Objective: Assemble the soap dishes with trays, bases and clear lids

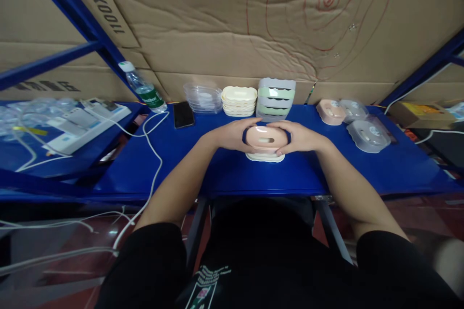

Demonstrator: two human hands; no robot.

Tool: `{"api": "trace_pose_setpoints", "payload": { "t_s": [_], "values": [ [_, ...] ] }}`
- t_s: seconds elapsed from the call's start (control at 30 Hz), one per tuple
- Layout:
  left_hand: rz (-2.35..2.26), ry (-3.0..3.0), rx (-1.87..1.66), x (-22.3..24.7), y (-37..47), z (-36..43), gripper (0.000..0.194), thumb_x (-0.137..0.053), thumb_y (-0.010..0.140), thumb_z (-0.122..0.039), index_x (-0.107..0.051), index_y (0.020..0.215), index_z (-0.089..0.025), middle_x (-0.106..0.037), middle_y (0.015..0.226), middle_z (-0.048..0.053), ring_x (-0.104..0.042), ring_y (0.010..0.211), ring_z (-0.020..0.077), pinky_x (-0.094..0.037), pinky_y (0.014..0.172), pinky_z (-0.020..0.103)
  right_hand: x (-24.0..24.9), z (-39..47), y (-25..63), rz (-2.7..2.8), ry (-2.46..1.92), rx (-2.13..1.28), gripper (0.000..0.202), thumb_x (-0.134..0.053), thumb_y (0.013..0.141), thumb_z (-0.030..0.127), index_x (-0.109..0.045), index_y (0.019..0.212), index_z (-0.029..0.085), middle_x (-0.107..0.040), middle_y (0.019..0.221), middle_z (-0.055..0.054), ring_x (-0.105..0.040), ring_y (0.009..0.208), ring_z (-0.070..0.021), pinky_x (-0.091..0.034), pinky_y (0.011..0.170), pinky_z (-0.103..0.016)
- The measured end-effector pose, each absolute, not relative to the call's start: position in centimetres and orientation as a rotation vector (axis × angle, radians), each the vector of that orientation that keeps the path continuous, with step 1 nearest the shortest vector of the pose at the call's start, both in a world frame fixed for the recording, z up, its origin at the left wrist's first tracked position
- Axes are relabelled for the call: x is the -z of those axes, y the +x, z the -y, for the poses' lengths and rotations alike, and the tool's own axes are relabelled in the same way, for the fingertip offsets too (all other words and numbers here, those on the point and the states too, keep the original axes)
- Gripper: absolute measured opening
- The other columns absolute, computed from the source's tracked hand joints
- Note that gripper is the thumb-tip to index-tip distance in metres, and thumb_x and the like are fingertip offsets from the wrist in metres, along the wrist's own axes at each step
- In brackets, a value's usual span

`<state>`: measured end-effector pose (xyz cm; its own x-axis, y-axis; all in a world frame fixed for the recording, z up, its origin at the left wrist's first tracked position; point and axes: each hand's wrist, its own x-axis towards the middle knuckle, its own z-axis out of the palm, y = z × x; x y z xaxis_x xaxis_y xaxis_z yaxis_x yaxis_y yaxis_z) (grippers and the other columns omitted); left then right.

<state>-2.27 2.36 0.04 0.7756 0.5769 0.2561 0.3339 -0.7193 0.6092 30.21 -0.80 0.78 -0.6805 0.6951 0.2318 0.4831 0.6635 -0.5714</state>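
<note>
Brown cardboard sheeting, marked with red curved lines at upper right, spans the top of the frame. Below it, a blue tabletop crosses the middle. At left lies a white power strip with white adapters. In the centre, the left hand and the right hand grip the 2 sides of a pink slotted box, fingers curved around it. The oval slot faces up, and a cream tray shows at its lower edge; whether the 2 parts are joined cannot be told.

A green-labelled water bottle leans at upper left. Above the hands, a stack of lavender and green containers stands to the right of stacked clear trays and stacked cream trays. Right of centre sit 3 rounded boxes, 1 a pink labelled box and 2 translucent boxes. A black phone lies left of centre, near the bottle.
</note>
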Motion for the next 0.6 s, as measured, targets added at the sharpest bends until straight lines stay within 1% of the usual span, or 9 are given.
{"api": "trace_pose_setpoints", "payload": {
  "t_s": [0.07, 0.17, 0.3, 0.4, 0.5, 0.6],
  "values": [
    [-0.690, 2.472, -0.552, 0.4, -2.4, -2.7, 0.119, -0.098, 0.065, -0.060, -0.051, 0.170, -0.030, -0.065, 0.164, 0.016, -0.064, 0.150, 0.0450, -0.053, 0.125, 0.066, -0.6, 0.8, 30.0, 2.472, -0.913, -0.670, 0.107, -0.103, 0.069, 0.064, -0.065, 0.161, 0.027, -0.071, 0.157, -0.015, -0.067, 0.144, -0.0444, -0.051, 0.125, -0.067],
    [-0.686, 2.549, -0.525, 1.2, -2.4, -3.0, 0.119, -0.096, 0.066, -0.060, -0.050, 0.171, -0.031, -0.063, 0.167, 0.016, -0.062, 0.153, 0.0446, -0.053, 0.125, 0.065, -0.5, 1.0, 29.8, 2.490, -0.918, -0.694, 0.105, -0.102, 0.069, 0.062, -0.065, 0.161, 0.028, -0.071, 0.157, -0.014, -0.067, 0.144, -0.0435, -0.051, 0.126, -0.064],
    [-0.682, 2.625, -0.531, 1.8, -2.3, -3.0, 0.116, -0.094, 0.067, -0.060, -0.050, 0.171, -0.030, -0.064, 0.165, 0.018, -0.066, 0.149, 0.0437, -0.059, 0.118, 0.063, -0.5, 1.1, 29.7, 2.501, -0.949, -0.738, 0.103, -0.103, 0.067, 0.060, -0.068, 0.159, 0.029, -0.069, 0.158, -0.014, -0.065, 0.146, -0.0443, -0.049, 0.127, -0.064],
    [-0.672, 2.642, -0.531, 1.8, -2.1, -2.7, 0.116, -0.095, 0.067, -0.058, -0.051, 0.170, -0.029, -0.067, 0.162, 0.018, -0.070, 0.143, 0.0428, -0.062, 0.113, 0.061, -0.6, 1.2, 29.7, 2.528, -0.958, -0.781, 0.104, -0.104, 0.066, 0.062, -0.069, 0.159, 0.031, -0.069, 0.159, -0.012, -0.064, 0.146, -0.0442, -0.049, 0.127, -0.064],
    [-0.693, 2.619, -0.505, 1.6, -2.0, -2.4, 0.116, -0.097, 0.065, -0.056, -0.054, 0.169, -0.028, -0.070, 0.159, 0.018, -0.074, 0.138, 0.0409, -0.064, 0.111, 0.057, -0.6, 1.3, 29.7, 2.550, -0.976, -0.804, 0.106, -0.103, 0.065, 0.065, -0.068, 0.160, 0.033, -0.069, 0.158, -0.010, -0.063, 0.146, -0.0435, -0.048, 0.127, -0.063],
    [-0.704, 2.618, -0.457, 1.4, -2.0, -2.3, 0.118, -0.097, 0.064, -0.057, -0.053, 0.169, -0.027, -0.071, 0.157, 0.018, -0.075, 0.136, 0.0398, -0.064, 0.111, 0.054, -0.7, 1.4, 29.6, 2.552, -0.986, -0.835, 0.106, -0.104, 0.064, 0.065, -0.068, 0.159, 0.034, -0.070, 0.156, -0.010, -0.064, 0.144, -0.0436, -0.049, 0.126, -0.063]
  ]
}}
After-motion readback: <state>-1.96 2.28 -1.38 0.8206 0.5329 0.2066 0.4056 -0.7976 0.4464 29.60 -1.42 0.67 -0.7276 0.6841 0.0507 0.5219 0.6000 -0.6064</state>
